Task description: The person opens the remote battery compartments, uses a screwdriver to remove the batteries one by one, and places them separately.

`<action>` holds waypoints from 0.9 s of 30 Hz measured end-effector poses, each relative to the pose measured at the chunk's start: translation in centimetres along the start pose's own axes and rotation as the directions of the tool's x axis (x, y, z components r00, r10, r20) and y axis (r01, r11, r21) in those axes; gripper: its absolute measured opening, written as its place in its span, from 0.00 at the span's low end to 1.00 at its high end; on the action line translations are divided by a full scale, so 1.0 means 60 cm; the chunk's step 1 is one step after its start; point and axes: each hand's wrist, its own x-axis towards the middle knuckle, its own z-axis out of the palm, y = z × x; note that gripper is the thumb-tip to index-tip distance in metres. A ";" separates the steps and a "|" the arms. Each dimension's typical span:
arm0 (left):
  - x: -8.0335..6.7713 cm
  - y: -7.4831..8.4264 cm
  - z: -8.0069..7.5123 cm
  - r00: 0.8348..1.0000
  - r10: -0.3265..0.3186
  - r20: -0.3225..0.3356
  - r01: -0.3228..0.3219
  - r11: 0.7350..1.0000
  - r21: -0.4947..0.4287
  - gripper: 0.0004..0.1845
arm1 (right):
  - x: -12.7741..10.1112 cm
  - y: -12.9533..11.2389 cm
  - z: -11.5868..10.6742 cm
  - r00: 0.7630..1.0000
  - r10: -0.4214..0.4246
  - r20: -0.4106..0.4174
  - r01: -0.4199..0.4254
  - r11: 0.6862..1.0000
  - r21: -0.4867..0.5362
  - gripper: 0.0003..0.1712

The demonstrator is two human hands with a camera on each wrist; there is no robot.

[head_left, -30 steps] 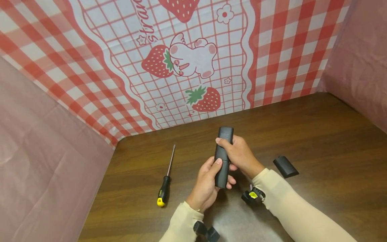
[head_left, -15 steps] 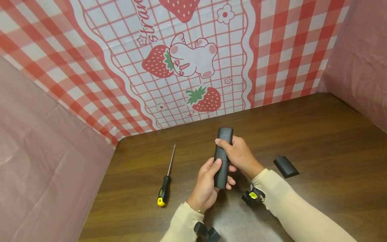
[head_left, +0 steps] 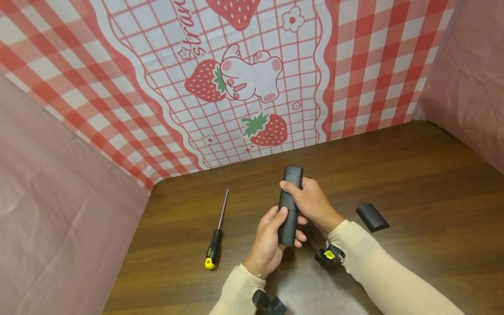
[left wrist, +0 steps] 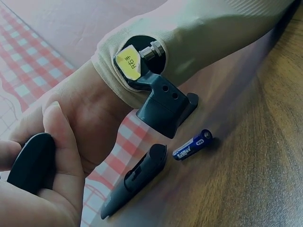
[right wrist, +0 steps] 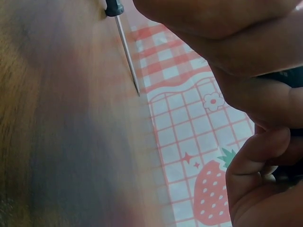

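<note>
A slim black remote control (head_left: 289,229) is held up over the table with its back facing the head camera. A seam crosses that back a little below the middle. My left hand (head_left: 265,243) grips the lower part, thumb on the back near the seam and fingers curled beneath. Higher up, my right hand (head_left: 316,201) grips the same remote, its thumb across the back. The left wrist view shows the remote's rounded end (left wrist: 35,161) between fingers and palm. In the right wrist view, the fingers hide most of it.
To the left lies a screwdriver (head_left: 214,245) with a black and yellow handle. A loose curved black cover (head_left: 372,217) rests at right. Near it in the left wrist view is a blue battery (left wrist: 191,144). A strawberry-patterned cloth (head_left: 252,87) stands behind the wooden table (head_left: 417,175).
The remote control has shifted very slightly toward the person, both hands keeping the same grip. The screwdriver and loose cover stay where they were.
</note>
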 end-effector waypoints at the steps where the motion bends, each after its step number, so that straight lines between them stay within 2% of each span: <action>1: 0.000 0.000 0.000 1.000 -0.001 -0.001 0.001 1.000 -0.001 0.16 | 0.000 0.000 0.000 1.000 0.000 0.000 0.000 1.000 0.000 0.20; 19: -0.001 0.002 0.004 0.999 -0.028 -0.023 0.027 0.999 -0.019 0.17 | -0.002 -0.004 0.000 1.000 -0.001 -0.005 0.001 1.000 -0.014 0.19; 23: 0.002 0.004 0.005 0.998 -0.021 -0.059 0.023 0.999 0.024 0.17 | -0.001 -0.003 -0.001 1.000 0.007 -0.014 -0.007 1.000 -0.013 0.20; 27: 0.004 0.004 0.007 0.992 -0.001 -0.128 0.014 0.995 0.097 0.17 | 0.000 -0.003 -0.002 0.999 0.021 -0.030 -0.021 1.000 0.001 0.21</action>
